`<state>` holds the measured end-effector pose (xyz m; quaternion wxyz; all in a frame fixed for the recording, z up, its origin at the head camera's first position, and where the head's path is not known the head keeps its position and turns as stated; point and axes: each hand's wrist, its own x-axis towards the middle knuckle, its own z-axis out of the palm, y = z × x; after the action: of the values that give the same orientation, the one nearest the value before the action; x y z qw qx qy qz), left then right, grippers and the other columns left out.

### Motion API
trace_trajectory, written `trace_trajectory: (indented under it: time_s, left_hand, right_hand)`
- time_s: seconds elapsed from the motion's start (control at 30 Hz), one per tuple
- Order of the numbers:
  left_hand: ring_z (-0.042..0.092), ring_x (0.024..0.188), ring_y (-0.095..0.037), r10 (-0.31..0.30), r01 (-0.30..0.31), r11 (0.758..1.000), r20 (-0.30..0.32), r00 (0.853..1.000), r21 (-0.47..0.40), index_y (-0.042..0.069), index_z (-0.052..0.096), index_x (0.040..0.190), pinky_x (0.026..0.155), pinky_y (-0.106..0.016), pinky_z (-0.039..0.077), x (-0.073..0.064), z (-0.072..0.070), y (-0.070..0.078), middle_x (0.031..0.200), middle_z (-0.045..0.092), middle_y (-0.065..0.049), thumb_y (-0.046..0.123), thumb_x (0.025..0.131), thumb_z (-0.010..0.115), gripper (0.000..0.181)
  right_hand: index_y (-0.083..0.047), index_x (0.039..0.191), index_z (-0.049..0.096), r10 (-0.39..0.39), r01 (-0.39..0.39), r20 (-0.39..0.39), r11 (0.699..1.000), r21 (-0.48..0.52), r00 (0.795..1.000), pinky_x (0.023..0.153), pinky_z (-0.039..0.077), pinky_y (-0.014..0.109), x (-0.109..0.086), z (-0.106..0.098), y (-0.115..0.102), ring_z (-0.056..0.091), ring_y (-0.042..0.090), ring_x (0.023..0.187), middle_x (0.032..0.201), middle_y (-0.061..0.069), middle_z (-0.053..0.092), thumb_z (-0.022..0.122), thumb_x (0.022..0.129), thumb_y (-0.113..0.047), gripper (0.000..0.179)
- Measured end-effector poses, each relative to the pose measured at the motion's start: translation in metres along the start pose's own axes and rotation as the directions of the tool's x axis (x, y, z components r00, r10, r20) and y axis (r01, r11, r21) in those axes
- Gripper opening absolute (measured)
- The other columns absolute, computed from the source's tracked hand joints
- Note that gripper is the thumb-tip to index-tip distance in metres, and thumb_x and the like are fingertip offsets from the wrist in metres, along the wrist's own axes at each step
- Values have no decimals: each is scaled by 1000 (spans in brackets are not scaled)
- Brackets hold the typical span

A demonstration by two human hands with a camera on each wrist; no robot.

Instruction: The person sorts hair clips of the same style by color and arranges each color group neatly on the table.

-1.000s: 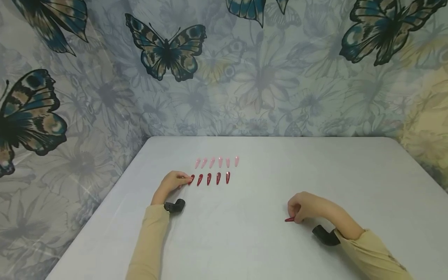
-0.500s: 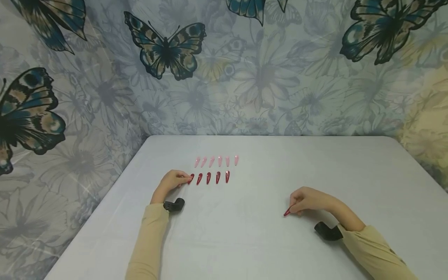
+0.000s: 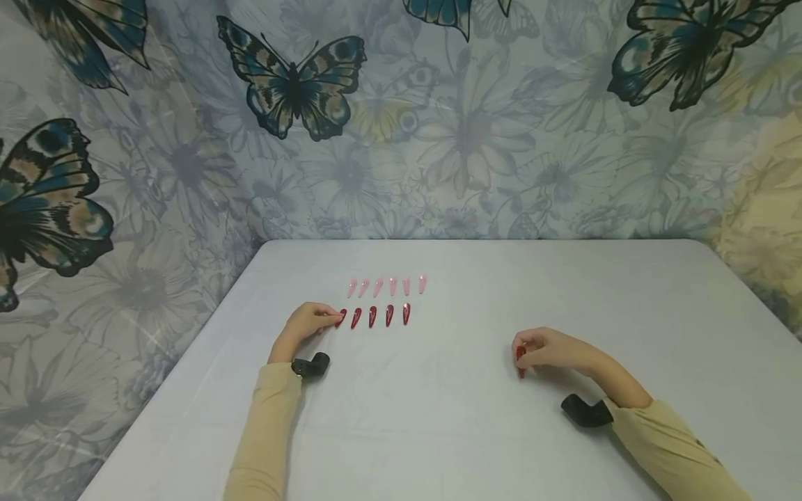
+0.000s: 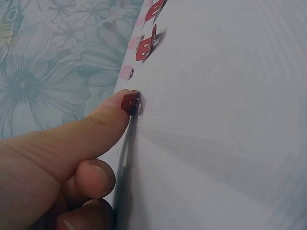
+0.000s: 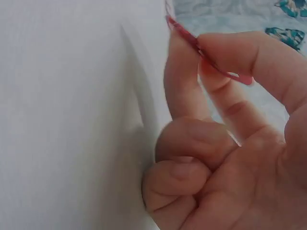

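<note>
My left hand (image 3: 308, 323) pinches a red snap hair clip (image 4: 128, 103) at the left end of a row of red hair clips (image 3: 372, 317). In the left wrist view the thumb lies against that clip's wide end; the index finger is hidden behind it. Off to the right, my right hand (image 3: 554, 349) holds another red snap hair clip (image 5: 184, 36) between thumb and fingertips, just over the table. Seen from the head, this clip stands lengthwise, its lower end pointing toward me. In the right wrist view the other fingers are curled into the palm.
Behind the red clips lies a row of several pink hair clips (image 3: 392, 286). The white table (image 3: 438, 417) ends at a wall (image 3: 470, 139) printed with flowers and butterflies. Black wrist-worn devices (image 3: 311, 365) sit at both yellow sleeves.
The right hand has moved slightly away from me and turned its red hair clip from pointing left to pointing toward me. The left hand stays on its clip.
</note>
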<state>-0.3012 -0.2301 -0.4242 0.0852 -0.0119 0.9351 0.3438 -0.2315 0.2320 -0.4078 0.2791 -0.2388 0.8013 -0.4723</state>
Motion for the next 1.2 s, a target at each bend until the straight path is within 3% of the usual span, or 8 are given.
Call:
trace_trajectory:
  time_s: [0.27, 0.67, 0.9, 1.2]
  left_hand:
    - [39, 53, -10, 12, -12, 1000, 7, 1000, -13, 5, 75, 101, 60, -27, 33, 2, -1, 0, 52, 43, 6, 26, 90, 70, 25]
    - [38, 53, -10, 16, -16, 1000, 9, 1000, -3, 4, 75, 101, 58, -26, 33, -1, -3, 0, 52, 43, 6, 27, 90, 70, 26]
    - [36, 53, -10, 25, -25, 1000, 4, 1000, 11, 3, 75, 100, 57, -26, 32, 0, -3, -2, 51, 42, 6, 27, 90, 70, 26]
    - [37, 52, -9, 19, -19, 1000, 0, 1000, -25, 3, 75, 100, 57, -26, 32, 0, -1, -1, 51, 43, 6, 26, 89, 71, 25]
  right_hand:
    - [7, 98, 58, -34, 35, -70, 999, 9, 997, 72, 39, 24, 7, 14, -9, 55, 8, 75, 73, -6, 63, 60, 95, -13, 21]
    - [7, 104, 60, 6, -8, -172, 1000, -14, 985, 69, 39, 24, 13, 26, -8, 54, 6, 72, 70, 2, 63, 63, 93, -12, 22]
    - [3, 111, 57, 41, -41, -262, 999, 7, 964, 57, 29, 24, 19, 28, -11, 34, 6, 55, 63, -4, 61, 70, 89, -13, 30]
    - [1, 112, 48, 45, -48, -275, 999, -3, 960, 58, 28, 24, 36, 27, -17, 33, 8, 58, 64, -3, 56, 62, 93, -8, 25]
